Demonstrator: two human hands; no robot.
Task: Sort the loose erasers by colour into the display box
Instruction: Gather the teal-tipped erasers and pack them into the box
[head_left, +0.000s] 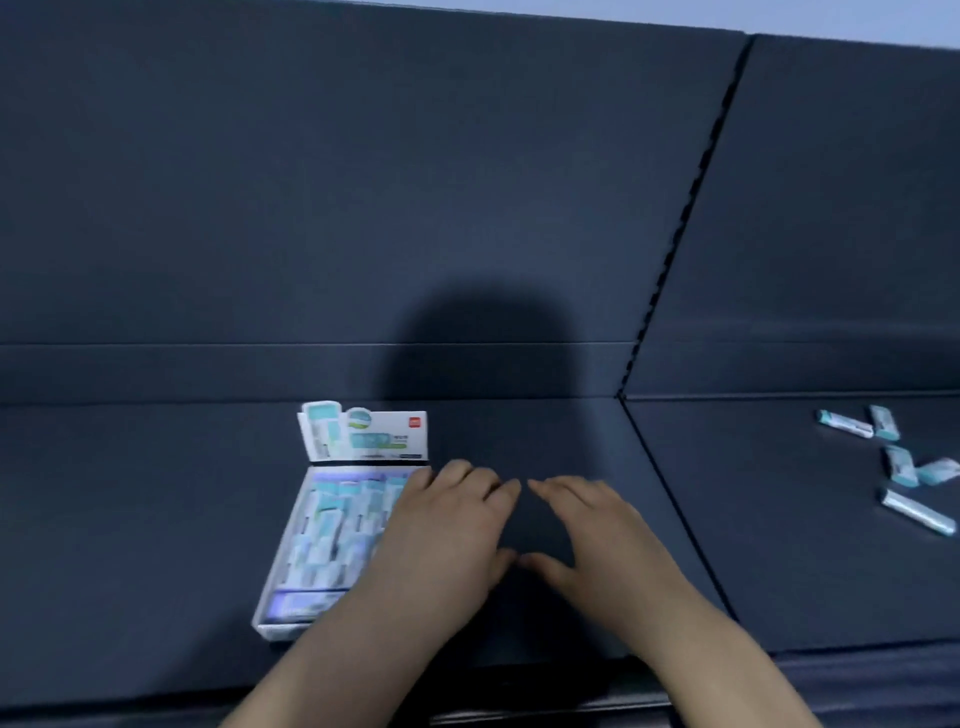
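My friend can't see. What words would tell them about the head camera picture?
Two empty hands, left hand and right hand, are spread open side by side over a dark mat. The left hand covers the right edge of a display box holding teal erasers; five loose erasers lie far to the right.

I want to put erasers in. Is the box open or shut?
Open. The display box has its lid flap up, and erasers show inside.

Display box (291, 566) left on mat (519, 260); loose erasers (898, 462) far right; hands between.
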